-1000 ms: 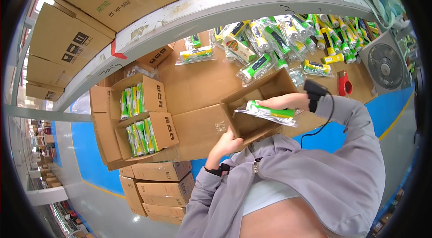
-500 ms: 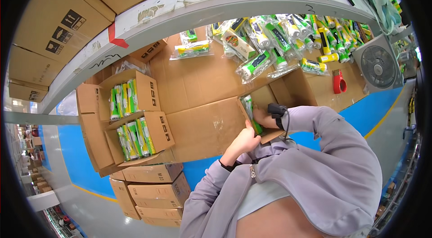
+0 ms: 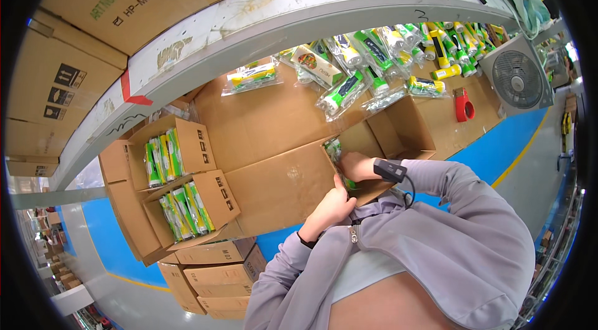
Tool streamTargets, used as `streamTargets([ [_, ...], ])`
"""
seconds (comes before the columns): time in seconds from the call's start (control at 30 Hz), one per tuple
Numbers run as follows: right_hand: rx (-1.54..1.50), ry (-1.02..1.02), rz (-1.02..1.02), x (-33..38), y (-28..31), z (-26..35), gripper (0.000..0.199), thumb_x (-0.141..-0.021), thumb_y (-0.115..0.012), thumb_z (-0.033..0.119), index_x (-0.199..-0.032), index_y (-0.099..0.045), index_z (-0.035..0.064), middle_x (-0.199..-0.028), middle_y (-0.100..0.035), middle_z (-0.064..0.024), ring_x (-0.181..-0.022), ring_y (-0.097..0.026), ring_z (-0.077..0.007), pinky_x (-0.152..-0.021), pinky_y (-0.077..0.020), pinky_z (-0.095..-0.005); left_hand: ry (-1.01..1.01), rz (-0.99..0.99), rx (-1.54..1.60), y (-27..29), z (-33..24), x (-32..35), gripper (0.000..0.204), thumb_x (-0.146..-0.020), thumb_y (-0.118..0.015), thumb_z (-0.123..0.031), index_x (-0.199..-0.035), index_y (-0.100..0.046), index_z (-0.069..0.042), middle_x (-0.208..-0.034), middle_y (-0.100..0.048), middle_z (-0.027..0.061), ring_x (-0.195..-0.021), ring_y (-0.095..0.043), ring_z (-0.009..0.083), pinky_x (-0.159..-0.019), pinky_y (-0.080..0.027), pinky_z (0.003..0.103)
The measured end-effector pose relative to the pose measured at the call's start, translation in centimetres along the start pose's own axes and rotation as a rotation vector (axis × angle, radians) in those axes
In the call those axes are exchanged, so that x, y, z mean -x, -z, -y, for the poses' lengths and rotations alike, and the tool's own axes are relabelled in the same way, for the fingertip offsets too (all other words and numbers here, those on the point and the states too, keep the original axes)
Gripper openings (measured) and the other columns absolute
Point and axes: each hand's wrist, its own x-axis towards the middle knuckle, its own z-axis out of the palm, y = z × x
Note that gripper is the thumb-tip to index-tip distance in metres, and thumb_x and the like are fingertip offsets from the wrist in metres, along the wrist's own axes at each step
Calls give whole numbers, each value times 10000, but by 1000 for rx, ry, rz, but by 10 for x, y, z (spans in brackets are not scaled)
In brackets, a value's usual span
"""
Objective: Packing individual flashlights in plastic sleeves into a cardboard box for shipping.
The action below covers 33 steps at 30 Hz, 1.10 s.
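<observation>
An open cardboard box (image 3: 408, 127) stands close in front of me, with green bagged tubes (image 3: 333, 148) along its left inner side. My left hand (image 3: 333, 206) grips the box's near left edge, its index finger lying up along the wall. Inside the box is my right hand (image 3: 356, 167), against the bagged tubes; its fingers are hidden by the hand itself and the box. A black device with a cable is strapped at the right wrist.
Two boxes of bagged tubes (image 3: 163, 157) (image 3: 185, 210) stand at the left. A pile of bagged tubes (image 3: 374, 49) lies at the back, near a red tape dispenser (image 3: 463, 105) and a grey fan (image 3: 517, 77). A shelf beam (image 3: 299, 21) crosses above; closed cartons (image 3: 218, 274) are stacked below left.
My right hand has shifted slightly, and less of the green tubes shows beside it. My left hand keeps its place at the box edge. The whole view has turned a little.
</observation>
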Motion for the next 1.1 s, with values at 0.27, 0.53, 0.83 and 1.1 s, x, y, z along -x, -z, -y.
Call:
streamTargets([
  [0.27, -90, -113, 453, -21, 50, -3, 229, -787, -473, 128, -762, -618, -49, -687, -633, -139, -611, -634, -215, -540, -506, -329, 69, -25, 13, 2, 3, -1, 737, -773, -498, -143, -1256, -83, 227, -779, -570, 339, -761, -588, 445, -690, -490, 445],
  [0.53, -435, 128, -16, -29, 205, -91, 456, -696, -583, 52, -1147, -520, 84, -1016, -586, -111, -893, -592, -202, -741, -501, -343, 129, -115, 107, 35, -9, 20, 663, -764, -426, -92, -1314, -147, 152, -824, -562, 359, -800, -567, 478, -754, -452, 486],
  [0.83, 611, 292, -445, -84, 94, -159, 722, -623, -593, -14, -1305, -405, 123, -1146, -472, -160, -1130, -425, -322, -912, -379, -458, 207, -151, 69, 40, -11, 21, 647, -762, -418, -73, -1328, -172, 119, -831, -563, 357, -814, -567, 472, -772, -438, 493],
  [1.1, -310, 209, -440, -34, 158, -127, 500, -635, -512, -57, -1128, -489, 19, -1085, -549, -185, -976, -548, -338, -836, -443, -357, 89, -217, 85, 36, -2, 20, 641, -750, -433, -61, -1297, -187, 165, -754, -565, 333, -717, -564, 465, -702, -446, 501],
])
